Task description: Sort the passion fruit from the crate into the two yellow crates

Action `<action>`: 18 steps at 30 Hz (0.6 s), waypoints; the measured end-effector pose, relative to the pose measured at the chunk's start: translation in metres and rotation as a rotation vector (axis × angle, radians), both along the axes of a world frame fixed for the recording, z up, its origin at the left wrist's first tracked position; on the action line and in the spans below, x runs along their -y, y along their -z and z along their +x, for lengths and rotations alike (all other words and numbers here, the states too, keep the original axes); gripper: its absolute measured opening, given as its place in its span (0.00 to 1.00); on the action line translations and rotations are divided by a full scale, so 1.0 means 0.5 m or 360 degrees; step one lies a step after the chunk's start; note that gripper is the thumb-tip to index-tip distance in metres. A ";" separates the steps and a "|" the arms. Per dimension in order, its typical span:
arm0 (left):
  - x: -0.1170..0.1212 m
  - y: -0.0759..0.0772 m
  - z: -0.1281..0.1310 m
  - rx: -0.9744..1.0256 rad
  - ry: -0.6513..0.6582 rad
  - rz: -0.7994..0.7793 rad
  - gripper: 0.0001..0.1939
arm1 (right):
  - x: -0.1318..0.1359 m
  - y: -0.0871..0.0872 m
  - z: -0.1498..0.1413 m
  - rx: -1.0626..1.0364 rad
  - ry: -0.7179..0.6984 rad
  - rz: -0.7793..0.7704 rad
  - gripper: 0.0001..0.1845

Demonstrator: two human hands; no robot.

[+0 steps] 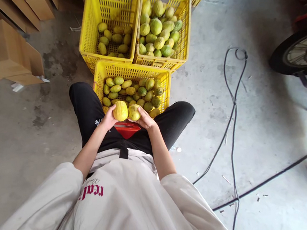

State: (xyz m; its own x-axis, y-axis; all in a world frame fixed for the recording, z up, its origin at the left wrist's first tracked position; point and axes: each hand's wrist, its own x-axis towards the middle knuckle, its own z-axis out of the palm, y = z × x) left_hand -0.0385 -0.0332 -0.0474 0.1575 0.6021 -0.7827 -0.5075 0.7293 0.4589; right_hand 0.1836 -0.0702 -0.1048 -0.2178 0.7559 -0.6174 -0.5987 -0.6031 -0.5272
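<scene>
My left hand [109, 119] is closed around the side of a yellow fruit [120, 111] that looks like a papaya. A second, slightly greener papaya [134, 112] sits in my right hand [146, 120], its thumb on the near side and fingers beneath. The two fruits are held side by side, close together, over the near edge of a yellow slatted crate [135, 70]. Inside that crate lie many green and yellow papayas [117, 81]. The undersides of both held fruits and some of my fingers are hidden.
Behind stand a partly filled yellow crate [88, 38] and a fuller one [187, 28]. Something red [128, 130] shows between my legs. Cardboard boxes [3, 46] lie at upper left. A black cable [232, 122] crosses the concrete floor toward a wheeled vehicle's tyre [283, 57].
</scene>
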 end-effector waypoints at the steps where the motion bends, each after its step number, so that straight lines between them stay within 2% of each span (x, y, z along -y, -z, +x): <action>1: -0.002 -0.004 0.002 0.0014 -0.0030 -0.0018 0.14 | -0.001 -0.003 0.001 -0.0019 0.0014 0.0000 0.18; 4: -0.004 -0.006 0.004 0.0063 -0.0063 -0.0023 0.21 | -0.006 -0.010 0.008 -0.0078 0.0033 0.0029 0.18; 6: -0.004 0.003 0.002 0.0110 0.0003 0.0016 0.23 | -0.007 -0.014 0.011 -0.0080 0.0045 0.0060 0.18; 12: 0.000 0.053 -0.024 0.0073 0.0077 0.0229 0.13 | -0.009 -0.018 -0.004 0.0048 0.0057 0.0022 0.08; 15: 0.004 0.062 -0.034 0.0110 0.0136 0.0299 0.11 | -0.009 -0.018 -0.006 0.0076 0.0022 0.0077 0.18; 18: 0.006 0.054 -0.034 0.0097 0.0178 0.0275 0.13 | -0.005 -0.017 0.002 0.0065 -0.0017 0.0138 0.29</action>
